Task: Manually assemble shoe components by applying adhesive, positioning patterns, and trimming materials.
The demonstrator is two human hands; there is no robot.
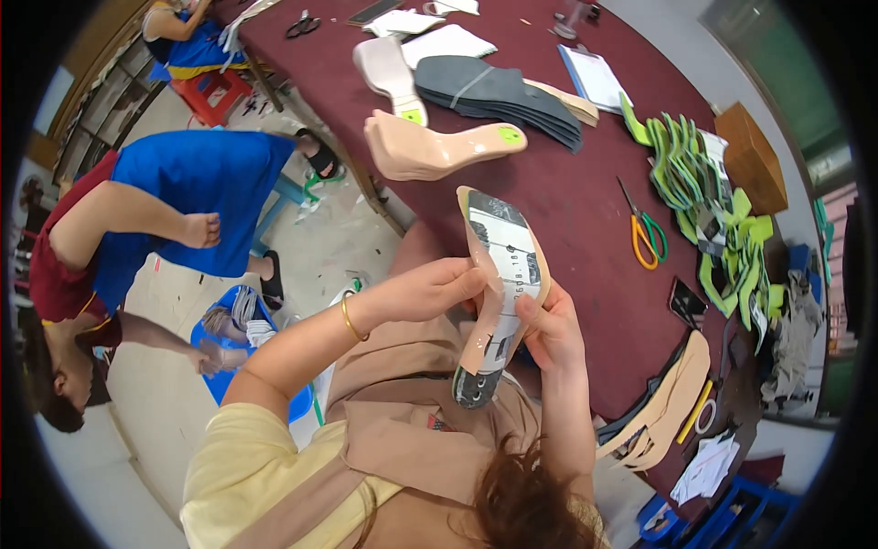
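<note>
An insole with a grey-and-white printed face and a beige layer showing along its edges is held upright over my lap. My left hand pinches its beige edge near the middle. On the opposite side my right hand grips it, thumb pressed on the printed face and fingers behind. Just beyond lies a stack of beige insole pieces with a lime heel mark. Behind that are a pale insole stack and a bundle of dark grey sole pieces bound with a band.
On the maroon table lie scissors with orange and green handles, a heap of green insole parts, a clipboard and a phone. A brown box stands far right. At left, a co-worker reaches toward a blue basin.
</note>
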